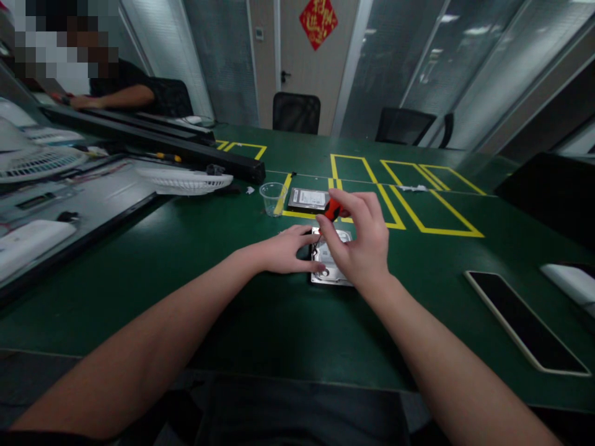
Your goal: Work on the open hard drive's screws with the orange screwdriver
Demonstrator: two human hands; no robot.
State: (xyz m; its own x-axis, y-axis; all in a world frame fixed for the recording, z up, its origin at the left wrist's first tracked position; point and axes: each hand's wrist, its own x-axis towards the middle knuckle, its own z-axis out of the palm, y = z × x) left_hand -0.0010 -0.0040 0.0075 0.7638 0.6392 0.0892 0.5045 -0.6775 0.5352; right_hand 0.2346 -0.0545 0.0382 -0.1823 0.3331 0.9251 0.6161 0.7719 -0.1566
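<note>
**One screwdriver [332,209] over one of two hard drives**

The silver drive [332,277] lies flat on the green table [232,322], beneath two hands. The right hand [362,238] is closed on the single red-and-black screwdriver, its shaft slanting down to the silver drive's left side; whether the tip touches, I cannot tell. The left hand [288,251] is spread, fingers apart, at the silver drive's left edge. Just beyond the silver drive lies the second drive [309,198]; beyond it and leftward stands one clear cup [272,201]. Well to its right lies one phone [525,322]. Far to its left sits one other person [125,96].
</note>
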